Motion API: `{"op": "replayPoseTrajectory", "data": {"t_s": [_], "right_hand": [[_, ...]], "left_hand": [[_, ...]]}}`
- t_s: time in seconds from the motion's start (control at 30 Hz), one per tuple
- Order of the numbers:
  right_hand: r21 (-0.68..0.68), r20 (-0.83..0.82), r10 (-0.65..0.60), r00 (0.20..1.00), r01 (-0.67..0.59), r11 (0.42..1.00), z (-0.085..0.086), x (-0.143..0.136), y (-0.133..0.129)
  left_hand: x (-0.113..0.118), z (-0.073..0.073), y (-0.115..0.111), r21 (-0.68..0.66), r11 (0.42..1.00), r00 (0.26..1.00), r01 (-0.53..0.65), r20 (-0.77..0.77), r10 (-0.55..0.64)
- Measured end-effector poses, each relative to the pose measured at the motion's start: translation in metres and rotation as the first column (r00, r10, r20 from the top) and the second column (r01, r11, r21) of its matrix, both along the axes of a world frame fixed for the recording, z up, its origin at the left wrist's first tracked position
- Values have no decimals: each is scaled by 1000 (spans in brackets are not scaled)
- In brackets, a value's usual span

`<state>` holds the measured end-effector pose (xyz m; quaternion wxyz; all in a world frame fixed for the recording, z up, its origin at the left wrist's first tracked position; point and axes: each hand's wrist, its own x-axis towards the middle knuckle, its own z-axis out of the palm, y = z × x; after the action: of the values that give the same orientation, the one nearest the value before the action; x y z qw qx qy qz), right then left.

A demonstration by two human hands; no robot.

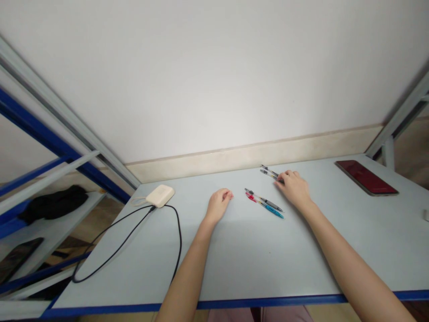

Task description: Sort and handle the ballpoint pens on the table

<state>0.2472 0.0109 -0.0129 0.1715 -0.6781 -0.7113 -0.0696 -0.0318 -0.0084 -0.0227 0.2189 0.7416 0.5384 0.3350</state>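
Observation:
My left hand (pixel 219 203) rests on the grey desktop with its fingers curled together, and nothing shows in them. To its right lie two pens side by side: a grey pen (pixel 273 205) with a black clip end and a blue pen (pixel 275 212) with a red clip end. Farther back, my right hand (pixel 295 188) has its fingers closed on the near end of a black pen (pixel 268 174). Another dark pen (pixel 268 169) lies close beside that one, partly hidden by the hand.
A cream power bank (pixel 160 196) with a black cable (pixel 180 232) lies at the left of the desk (pixel 248 259). At the right lies a phone (pixel 367 177). Behind is a white wall (pixel 214 80); metal frame posts stand at both sides. A black cloth (pixel 55 203) lies on a left shelf.

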Motion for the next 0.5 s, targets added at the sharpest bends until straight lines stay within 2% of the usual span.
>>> {"op": "replayPoseTrajectory", "data": {"t_s": [0.2,0.3,0.4,0.5], "right_hand": [[-44,-3,-87,996,87,995,-7,-11,0],[-116,-3,-147,989,146,982,-7,-7,2],[-133,33,-142,989,145,980,-6,-3,2],[-71,49,-108,993,111,991,-1,-3,-1]], "left_hand": [[2,4,-2,16,1000,1000,8,-18,-8],[3,5,-3,20,1000,1000,7,-28,-7],[3,5,-3,30,999,998,19,-57,-17],[4,7,-5,113,993,989,21,-147,-4]]}}
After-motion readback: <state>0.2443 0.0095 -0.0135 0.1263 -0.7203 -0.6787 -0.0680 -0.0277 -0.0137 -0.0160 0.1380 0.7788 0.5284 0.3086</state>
